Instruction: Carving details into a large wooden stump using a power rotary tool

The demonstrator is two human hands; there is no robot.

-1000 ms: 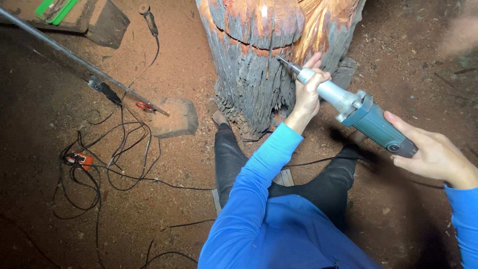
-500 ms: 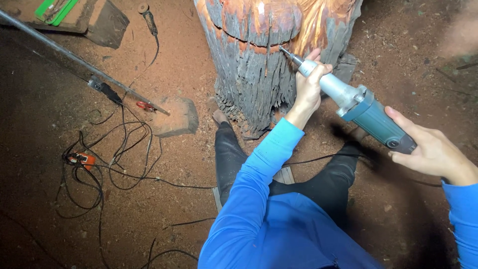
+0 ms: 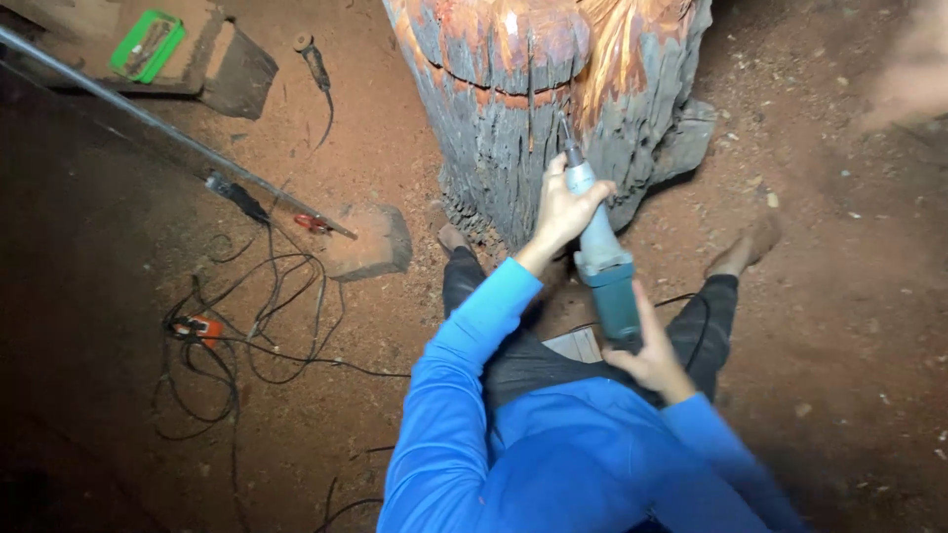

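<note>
A single head-worn camera looks steeply down, close above the grey, weathered carved tree stump, with red dirt floor surrounding it.

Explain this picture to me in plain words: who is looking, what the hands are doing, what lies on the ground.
The camera sits on a person's head and looks down, so the blue sleeves are their own. The left hand grips the silver neck of a power grinder; the right hand holds its teal body. Its tip points at a carved tree stump. On the red dirt floor lie tangled cables, a stone block, a long metal bar and a green case.
</note>
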